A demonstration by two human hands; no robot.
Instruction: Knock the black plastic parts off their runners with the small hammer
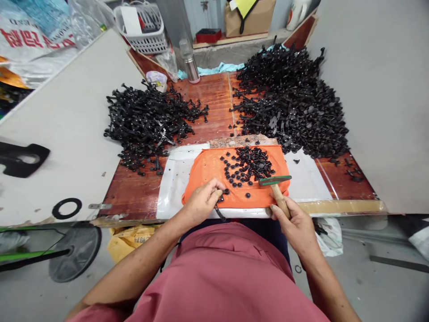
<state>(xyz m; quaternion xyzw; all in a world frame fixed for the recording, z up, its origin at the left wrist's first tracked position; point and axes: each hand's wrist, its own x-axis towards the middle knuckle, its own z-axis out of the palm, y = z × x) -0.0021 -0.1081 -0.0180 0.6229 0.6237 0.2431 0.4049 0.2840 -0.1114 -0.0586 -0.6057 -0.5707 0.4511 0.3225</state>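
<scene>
My left hand (205, 200) is closed in a pinch on a small black strap-like part (219, 212) with round knobs, at the front edge of an orange cloth pad (201, 179). Wrapped around the wooden handle of a small hammer (280, 201), my right hand (296, 219) holds it at the pad's right front corner. The hammer's narrow green head lies level above the cloth. Small black round-headed plugs (254, 163) form a heap on the pad, with several loose ones standing to its left.
A large pile of black parts (295, 103) covers the table's right side; another pile (144, 120) lies at left. A steel flask (191, 67) and a white basket (145, 38) stand behind. Grey panels (365, 112) flank the red-brown tabletop (137, 197).
</scene>
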